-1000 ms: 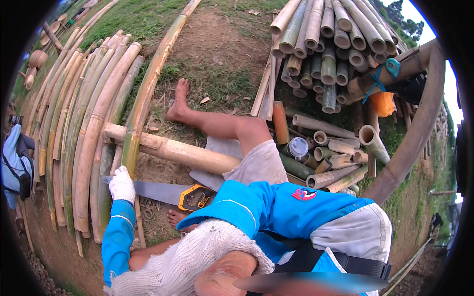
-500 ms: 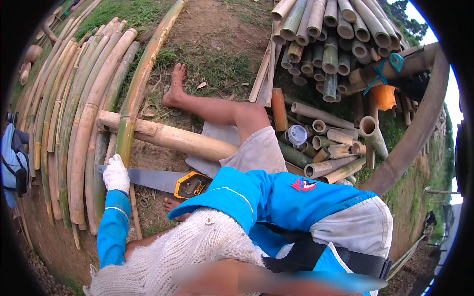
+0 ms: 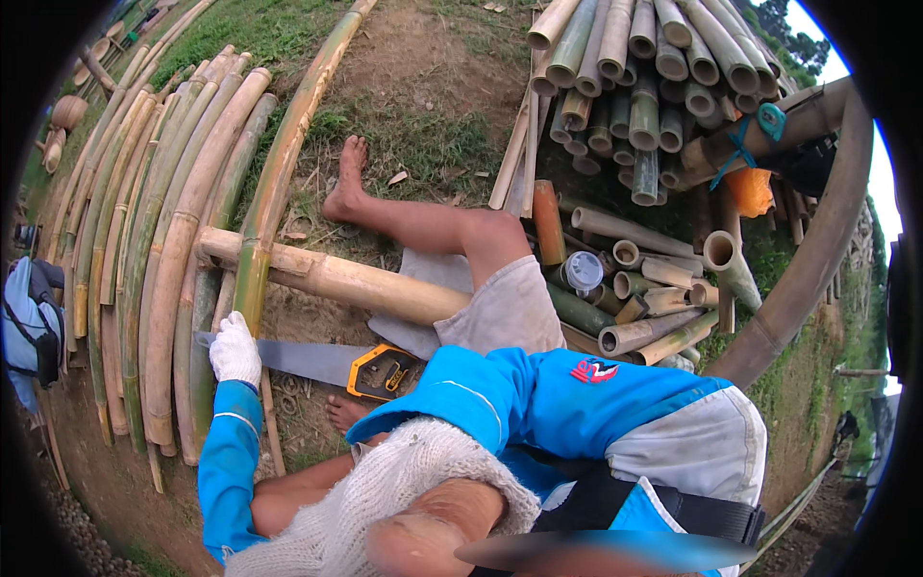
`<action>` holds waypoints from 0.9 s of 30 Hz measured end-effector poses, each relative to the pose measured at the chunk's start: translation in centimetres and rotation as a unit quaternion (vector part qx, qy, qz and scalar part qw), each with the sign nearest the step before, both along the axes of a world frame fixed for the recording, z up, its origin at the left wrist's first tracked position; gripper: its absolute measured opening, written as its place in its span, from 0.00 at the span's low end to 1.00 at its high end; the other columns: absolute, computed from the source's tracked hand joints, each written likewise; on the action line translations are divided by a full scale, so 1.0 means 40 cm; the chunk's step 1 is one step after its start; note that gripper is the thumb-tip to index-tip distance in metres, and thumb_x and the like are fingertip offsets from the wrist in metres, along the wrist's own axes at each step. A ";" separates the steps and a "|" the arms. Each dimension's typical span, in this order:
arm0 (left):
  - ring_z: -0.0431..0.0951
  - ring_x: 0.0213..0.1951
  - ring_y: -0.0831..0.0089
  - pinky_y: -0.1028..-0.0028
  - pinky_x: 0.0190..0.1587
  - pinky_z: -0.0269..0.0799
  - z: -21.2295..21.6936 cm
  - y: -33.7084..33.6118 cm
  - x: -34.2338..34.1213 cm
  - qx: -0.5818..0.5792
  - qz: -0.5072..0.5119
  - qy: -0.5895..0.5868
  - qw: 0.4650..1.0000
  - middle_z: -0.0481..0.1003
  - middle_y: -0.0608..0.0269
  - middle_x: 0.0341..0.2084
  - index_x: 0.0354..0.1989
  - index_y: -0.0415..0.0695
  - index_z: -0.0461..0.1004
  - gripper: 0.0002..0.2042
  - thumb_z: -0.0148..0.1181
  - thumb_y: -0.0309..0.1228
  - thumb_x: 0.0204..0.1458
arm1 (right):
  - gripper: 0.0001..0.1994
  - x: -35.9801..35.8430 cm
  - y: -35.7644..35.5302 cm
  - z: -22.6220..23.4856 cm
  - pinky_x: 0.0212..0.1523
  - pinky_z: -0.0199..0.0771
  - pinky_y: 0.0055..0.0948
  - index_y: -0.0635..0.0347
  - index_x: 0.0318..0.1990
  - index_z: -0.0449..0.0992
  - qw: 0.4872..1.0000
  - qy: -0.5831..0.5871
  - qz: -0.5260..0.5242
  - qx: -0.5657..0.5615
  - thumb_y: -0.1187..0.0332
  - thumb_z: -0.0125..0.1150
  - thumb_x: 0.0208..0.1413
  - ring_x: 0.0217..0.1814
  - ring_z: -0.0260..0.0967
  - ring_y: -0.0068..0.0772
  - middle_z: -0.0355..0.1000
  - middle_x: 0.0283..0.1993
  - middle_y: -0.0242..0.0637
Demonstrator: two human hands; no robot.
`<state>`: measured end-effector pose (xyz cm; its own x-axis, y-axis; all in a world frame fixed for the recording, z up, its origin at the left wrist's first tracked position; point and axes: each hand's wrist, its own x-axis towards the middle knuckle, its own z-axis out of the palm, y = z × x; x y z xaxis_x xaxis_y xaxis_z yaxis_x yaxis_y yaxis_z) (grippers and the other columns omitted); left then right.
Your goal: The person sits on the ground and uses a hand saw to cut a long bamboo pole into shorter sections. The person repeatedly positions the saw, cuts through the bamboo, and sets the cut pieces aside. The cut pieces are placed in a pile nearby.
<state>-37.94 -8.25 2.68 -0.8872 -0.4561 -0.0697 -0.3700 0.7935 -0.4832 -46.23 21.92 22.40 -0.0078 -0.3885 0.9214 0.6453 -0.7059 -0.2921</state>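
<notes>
My left hand [image 3: 236, 350], in a white knit glove, is closed over the far part of a handsaw's blade [image 3: 312, 362]. The blade tip sticks out past the glove on the left. Nobody grips the saw's yellow and black handle [image 3: 383, 371]. Right at this hand is the near end of a long green bamboo pole [image 3: 264, 226]; whether the fingers also touch it, I cannot tell. The pole lies across a thick pale bamboo [image 3: 365, 288]. My right hand [image 3: 394, 490], in a knit glove with bare skin showing, is raised close to the camera; its fingers are mostly hidden.
Several bamboo poles [image 3: 178, 260] lie side by side at the left. A stack of cut bamboo tubes [image 3: 644, 115] stands at the far right, with shorter pieces [image 3: 663, 298] and a lidded clear cup [image 3: 583, 272] below. A curved bamboo [image 3: 808, 279] arches at the right. My bare leg [image 3: 433, 216] stretches leftward.
My right hand has shifted a little, and more bare skin shows at its glove. The whole scene has slid slightly down and right; my left hand stays at the blade.
</notes>
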 end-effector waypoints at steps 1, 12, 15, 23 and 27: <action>0.88 0.39 0.62 0.64 0.39 0.87 -0.002 -0.001 0.000 -0.004 0.004 -0.002 1.000 0.78 0.57 0.42 0.56 0.43 0.70 0.14 0.61 0.31 0.66 | 0.44 0.002 -0.001 0.000 0.69 0.69 0.47 0.65 0.78 0.65 1.000 0.000 0.000 0.001 0.32 0.37 0.75 0.73 0.67 0.52 0.65 0.74 0.55; 0.88 0.39 0.61 0.64 0.38 0.87 -0.004 -0.002 0.006 0.009 -0.008 0.009 1.000 0.79 0.56 0.42 0.55 0.43 0.71 0.11 0.58 0.29 0.67 | 0.43 0.005 -0.008 0.014 0.68 0.70 0.45 0.65 0.78 0.65 1.000 -0.003 0.016 0.003 0.33 0.38 0.76 0.72 0.68 0.49 0.66 0.73 0.54; 0.88 0.40 0.60 0.63 0.39 0.87 0.008 0.007 0.004 0.007 -0.022 0.017 1.000 0.79 0.54 0.42 0.54 0.43 0.70 0.12 0.60 0.30 0.66 | 0.43 -0.007 -0.008 0.008 0.67 0.71 0.44 0.66 0.77 0.65 1.000 0.001 0.016 0.004 0.33 0.38 0.76 0.71 0.68 0.48 0.67 0.72 0.54; 0.87 0.45 0.52 0.54 0.43 0.84 0.003 0.004 0.000 0.068 0.060 0.015 0.996 0.79 0.47 0.47 0.56 0.41 0.69 0.20 0.67 0.37 0.62 | 0.43 -0.042 -0.008 -0.176 0.67 0.72 0.42 0.66 0.77 0.65 0.974 0.079 0.093 0.189 0.33 0.38 0.76 0.70 0.69 0.47 0.67 0.72 0.54; 0.86 0.45 0.52 0.53 0.46 0.83 0.008 0.021 0.016 0.110 0.052 0.085 0.989 0.80 0.45 0.46 0.56 0.39 0.72 0.15 0.56 0.29 0.63 | 0.33 -0.094 0.056 -0.433 0.70 0.69 0.43 0.64 0.75 0.67 0.861 0.224 0.036 0.455 0.46 0.55 0.75 0.70 0.68 0.41 0.70 0.69 0.48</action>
